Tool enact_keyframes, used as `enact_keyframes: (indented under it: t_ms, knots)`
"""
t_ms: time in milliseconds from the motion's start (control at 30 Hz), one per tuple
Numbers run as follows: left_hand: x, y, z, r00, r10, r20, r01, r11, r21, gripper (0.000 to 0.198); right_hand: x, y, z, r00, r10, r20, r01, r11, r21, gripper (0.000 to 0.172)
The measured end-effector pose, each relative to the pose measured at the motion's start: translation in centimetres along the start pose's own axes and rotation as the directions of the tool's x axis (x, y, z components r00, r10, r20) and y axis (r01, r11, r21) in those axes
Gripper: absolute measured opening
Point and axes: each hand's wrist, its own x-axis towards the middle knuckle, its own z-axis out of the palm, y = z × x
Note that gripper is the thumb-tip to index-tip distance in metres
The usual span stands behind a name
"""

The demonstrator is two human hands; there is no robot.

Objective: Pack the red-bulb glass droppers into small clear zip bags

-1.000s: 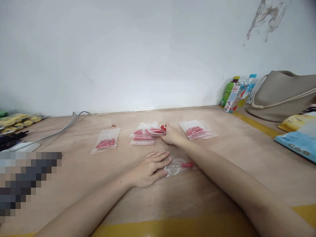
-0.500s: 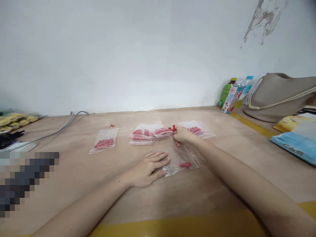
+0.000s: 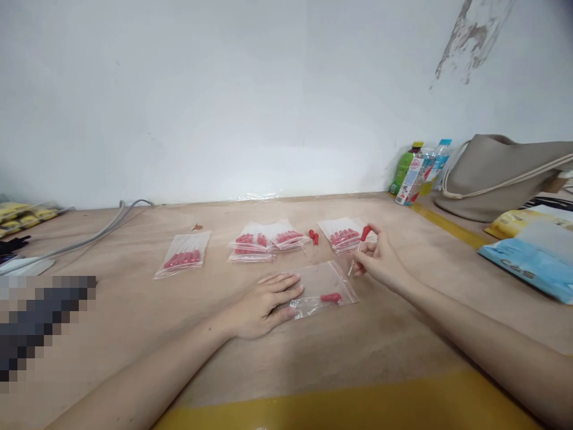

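three unbagged droppers (image 3: 366, 232), two hands (image 3: 264, 306), one handbag (image 3: 492, 173)

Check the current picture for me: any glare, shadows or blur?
Head view: small bright glints on the clear bag by the left hand; head view: a soft shadow on the table just nearer than that bag; head view: small print on the bottles too soft to read.

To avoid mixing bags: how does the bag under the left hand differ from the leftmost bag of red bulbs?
The bag under the left hand shows one red bulb; the leftmost bag shows several. The first is touched, the leftmost untouched. Both are see-through plastic.
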Motion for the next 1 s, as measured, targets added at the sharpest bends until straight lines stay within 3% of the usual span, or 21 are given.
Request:
enact_keyframes:
  t_ms: [133,333,533,633,767,900,1000]
  knots:
    - [0.0,0.1,-0.1,1.000,-0.003,-0.002,0.003,1.000,-0.004,0.046,-1.3,0.7,0.6,0.996,0.082,-0.042,-0.074,0.983,0.165,0.068]
    - [-0.1,0.4,-0.3,0.999,-0.046,0.010,0.046,0.999,-0.001,0.047,-2.0,0.7,1.1,0.992,0.121,0.045,-0.129,0.944,0.305,0.041]
    - [-0.2,0.4,-0.3,0.999,-0.051,0.016,0.051,0.999,0.003,0.047,-0.5,1.1,-1.2,0.979,-0.012,-0.203,0.062,0.968,0.242,0.048]
    - [-0.2,0.3,-0.3,0.999,-0.051,0.014,0.051,0.999,0.003,0.047,-0.1,1.3,-1.7,0.975,-0.017,-0.221,0.066,0.974,0.215,0.047]
    - [-0.2,0.2,-0.3,0.999,-0.044,0.005,0.044,0.999,-0.008,0.046,-0.8,1.3,-0.6,0.987,0.067,-0.143,-0.022,0.956,0.293,0.043]
    - [-0.1,0.4,-0.3,0.999,-0.041,-0.020,0.040,0.999,-0.029,0.050,-2.0,1.0,0.7,0.985,0.171,0.012,-0.162,0.908,0.387,0.030]
    - [-0.1,0.5,-0.3,0.998,-0.045,-0.036,0.044,0.998,-0.034,0.053,-2.4,0.7,0.7,0.974,0.180,0.140,-0.218,0.917,0.334,0.025]
